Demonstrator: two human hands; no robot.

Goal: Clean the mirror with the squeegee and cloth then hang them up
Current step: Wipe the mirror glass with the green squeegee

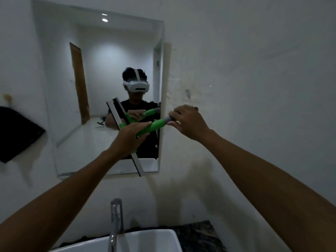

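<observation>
A frameless rectangular mirror (pixel 72 88) hangs on the white wall. The squeegee (pixel 154 125) has a green handle with a grey end and a long black-and-white blade, which lies slanted against the mirror's lower right part. My left hand (pixel 130 137) grips the handle close to the blade. My right hand (pixel 189 120) pinches the grey end of the handle, just past the mirror's right edge. A dark cloth (pixel 16 133) hangs on the wall left of the mirror, under a small hook (pixel 8 97).
A chrome tap (pixel 114 220) rises over a white basin (pixel 154 240) directly below my arms, with a dark speckled counter (pixel 200 235) behind it. The wall right of the mirror shows scuffed, patchy paint. The mirror reflects a person wearing a headset.
</observation>
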